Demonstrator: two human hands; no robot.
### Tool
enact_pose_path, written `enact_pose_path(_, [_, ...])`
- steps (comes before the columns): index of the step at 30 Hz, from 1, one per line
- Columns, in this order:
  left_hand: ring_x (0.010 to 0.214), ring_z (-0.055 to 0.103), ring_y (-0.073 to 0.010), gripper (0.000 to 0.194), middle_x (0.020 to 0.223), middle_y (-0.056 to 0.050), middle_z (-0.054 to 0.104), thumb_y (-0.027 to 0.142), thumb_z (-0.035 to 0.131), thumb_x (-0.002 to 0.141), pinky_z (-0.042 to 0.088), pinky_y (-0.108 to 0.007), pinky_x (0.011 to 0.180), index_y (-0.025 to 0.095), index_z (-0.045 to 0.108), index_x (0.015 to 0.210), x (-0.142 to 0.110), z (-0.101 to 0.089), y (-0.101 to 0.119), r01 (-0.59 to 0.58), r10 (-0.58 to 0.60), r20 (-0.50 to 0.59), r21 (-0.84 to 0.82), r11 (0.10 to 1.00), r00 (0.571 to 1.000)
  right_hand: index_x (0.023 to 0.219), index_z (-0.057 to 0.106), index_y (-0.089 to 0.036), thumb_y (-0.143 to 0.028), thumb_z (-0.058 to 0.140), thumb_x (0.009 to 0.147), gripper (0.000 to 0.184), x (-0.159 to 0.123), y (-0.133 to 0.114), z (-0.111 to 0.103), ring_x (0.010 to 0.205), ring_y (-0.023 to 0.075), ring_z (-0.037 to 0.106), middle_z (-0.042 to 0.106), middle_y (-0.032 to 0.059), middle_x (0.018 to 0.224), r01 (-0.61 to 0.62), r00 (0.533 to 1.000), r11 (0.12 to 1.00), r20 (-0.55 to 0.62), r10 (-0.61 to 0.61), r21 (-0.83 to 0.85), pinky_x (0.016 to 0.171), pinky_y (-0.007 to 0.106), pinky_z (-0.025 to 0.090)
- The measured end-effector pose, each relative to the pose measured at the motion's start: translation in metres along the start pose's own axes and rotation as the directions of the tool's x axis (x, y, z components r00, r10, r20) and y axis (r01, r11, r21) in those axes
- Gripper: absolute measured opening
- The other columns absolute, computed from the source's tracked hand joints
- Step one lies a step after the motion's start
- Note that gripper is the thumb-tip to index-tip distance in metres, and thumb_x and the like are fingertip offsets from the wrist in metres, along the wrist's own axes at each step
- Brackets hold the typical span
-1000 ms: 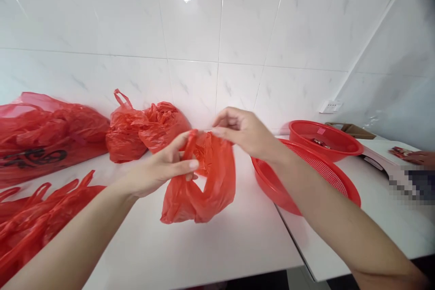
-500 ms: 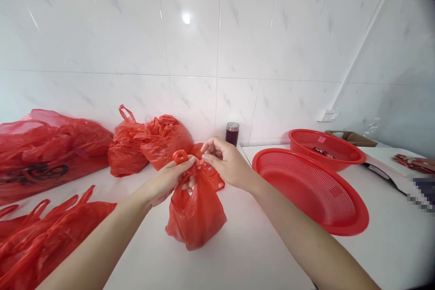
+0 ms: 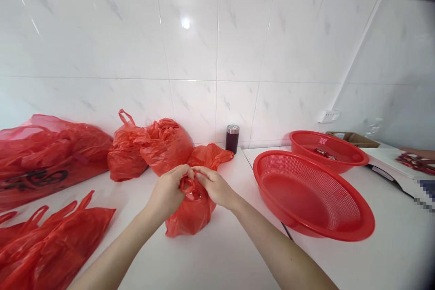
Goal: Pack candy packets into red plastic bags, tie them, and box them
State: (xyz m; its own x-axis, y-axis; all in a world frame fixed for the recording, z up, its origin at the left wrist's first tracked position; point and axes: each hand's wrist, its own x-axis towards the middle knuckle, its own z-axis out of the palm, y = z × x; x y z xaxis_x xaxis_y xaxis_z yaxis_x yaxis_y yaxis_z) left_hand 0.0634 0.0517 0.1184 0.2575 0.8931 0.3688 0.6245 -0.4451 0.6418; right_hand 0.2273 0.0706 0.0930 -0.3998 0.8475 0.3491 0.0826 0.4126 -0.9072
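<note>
A filled red plastic bag (image 3: 190,219) stands on the white table in front of me, its top gathered and twisted. My left hand (image 3: 172,189) is closed on the bag's handles from the left side. From the right, my right hand (image 3: 215,186) pinches the same gathered top, its fingertips meeting those of the left. The fingers partly hide the handle loops. Just behind the bag lies another red plastic bag (image 3: 211,155), flatter, reaching toward a dark tumbler (image 3: 232,139) with a metal lid.
Filled red bags (image 3: 166,145) line the tiled wall, with a large printed bag (image 3: 50,163) farther left. More red bags (image 3: 57,240) lie front left. At right are a red perforated basket (image 3: 309,195), a red basin (image 3: 326,147) holding small packets, and a white scale (image 3: 390,163).
My hands have come together over the bag's top, the left turning over and the right coming down. The bag's handles are drawn in closer, and the bag looks more bunched.
</note>
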Motion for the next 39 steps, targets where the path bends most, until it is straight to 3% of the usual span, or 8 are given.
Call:
enact_pose_path(4, [0.061,0.053,-0.0131,0.030,0.077,0.002,0.061,0.009,0.043,0.069,0.043,-0.023,0.058,0.023,0.058,0.091,-0.010,0.008,-0.006,-0.051,0.051,-0.100,-0.001,0.999,0.994,0.093,0.063,-0.021,-0.047,0.047,0.094,0.030,-0.013,-0.003,0.001,0.077,0.0150,0.058,0.060,-0.0001,0.080,-0.126,0.987,0.987,0.114,0.114,0.097,0.073,0.029,0.046])
enact_pose_path(8, [0.074,0.062,-0.0165,0.028,0.083,0.000,0.068,0.024,0.041,0.087,0.048,-0.025,0.071,0.025,0.064,0.102,-0.032,0.006,-0.018,-0.007,0.008,0.051,-0.023,1.000,0.999,0.075,0.051,-0.020,-0.047,0.045,0.094,0.034,-0.034,0.000,-0.009,0.065,0.0104,0.046,0.048,-0.0041,0.070,-0.086,0.996,0.996,-0.006,0.086,0.003,0.063,0.024,0.038])
enact_pose_path(11, [0.070,0.063,-0.0168,0.029,0.079,0.001,0.069,0.035,0.037,0.091,0.048,-0.024,0.068,0.026,0.064,0.095,-0.059,0.007,-0.052,0.150,-0.149,0.080,0.004,0.989,0.986,0.076,0.048,-0.021,-0.046,0.039,0.095,0.033,-0.056,0.027,-0.027,0.068,0.0115,0.053,0.055,-0.0032,0.073,-0.160,0.983,0.982,-0.108,0.149,-0.100,0.065,0.024,0.040])
enact_pose_path(17, [0.075,0.064,-0.0189,0.042,0.077,0.000,0.068,0.055,0.035,0.091,0.049,-0.025,0.070,0.024,0.056,0.072,-0.104,0.036,-0.100,0.371,-0.373,-0.115,-0.042,0.928,0.921,0.078,0.051,-0.021,-0.048,0.036,0.094,0.035,-0.080,0.085,-0.045,0.075,0.0176,0.062,0.065,0.0018,0.075,-0.362,0.913,0.911,-0.272,0.303,-0.201,0.069,0.029,0.045])
enact_pose_path(21, [0.081,0.064,-0.0213,0.042,0.087,-0.002,0.068,0.060,0.030,0.091,0.050,-0.028,0.069,0.025,0.054,0.093,-0.097,0.062,-0.076,0.469,-0.495,-0.244,-0.158,0.869,0.834,0.100,0.058,-0.024,-0.051,0.042,0.092,0.032,-0.071,0.082,-0.016,0.087,0.0172,0.062,0.066,0.0026,0.096,-0.336,0.917,0.906,-0.309,0.253,-0.257,0.076,0.029,0.045])
enact_pose_path(27, [0.063,0.062,-0.0194,0.034,0.070,0.002,0.065,0.046,0.019,0.097,0.043,-0.027,0.060,0.027,0.046,0.086,-0.082,0.078,-0.067,0.510,-0.501,-0.107,0.081,0.857,0.859,0.113,0.058,-0.026,-0.040,0.061,0.085,0.032,-0.075,0.078,0.027,0.084,0.0197,0.064,0.068,0.0022,0.094,-0.257,0.965,0.812,-0.178,0.191,-0.525,0.072,0.028,0.045])
enact_pose_path(32, [0.058,0.059,-0.0188,0.023,0.067,0.002,0.066,0.035,0.026,0.095,0.038,-0.025,0.057,0.029,0.047,0.092,-0.082,0.074,-0.084,0.509,-0.503,-0.080,0.176,0.842,0.860,0.107,0.057,-0.022,-0.030,0.038,0.098,0.023,-0.077,0.092,0.013,0.074,0.0164,0.065,0.070,0.0024,0.083,-0.204,0.975,0.709,-0.209,0.082,-0.676,0.067,0.023,0.042])
enact_pose_path(39, [0.071,0.065,-0.0242,0.032,0.080,-0.005,0.073,0.040,0.026,0.095,0.034,-0.027,0.056,0.029,0.056,0.096,-0.065,0.080,-0.097,0.505,-0.526,-0.039,0.348,0.789,0.849,0.112,0.056,-0.018,-0.028,0.040,0.096,0.025,-0.065,0.133,-0.001,0.064,0.0203,0.064,0.068,0.0048,0.070,-0.370,0.928,0.576,-0.325,0.183,-0.729,0.056,0.025,0.033])
